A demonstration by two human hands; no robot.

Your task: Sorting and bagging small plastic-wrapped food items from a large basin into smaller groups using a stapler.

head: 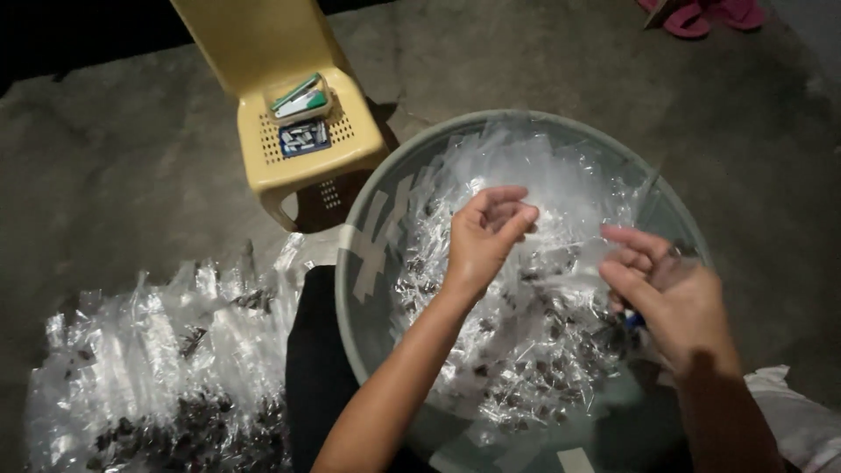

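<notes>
Two hands pinch a clear plastic packet over a basin of filled packets.

The left hand (484, 238) and right hand (670, 293) hold a thin clear packet (569, 243) stretched between them above the grey round basin (368, 263); both sets of fingers are closed on its ends. The heap of packets (526, 342) lies at 6 o'clock below them. A yellow plastic chair (263, 166) stands at 10 o'clock, and a packet pile (158, 368) on the floor at 8 o'clock.
</notes>
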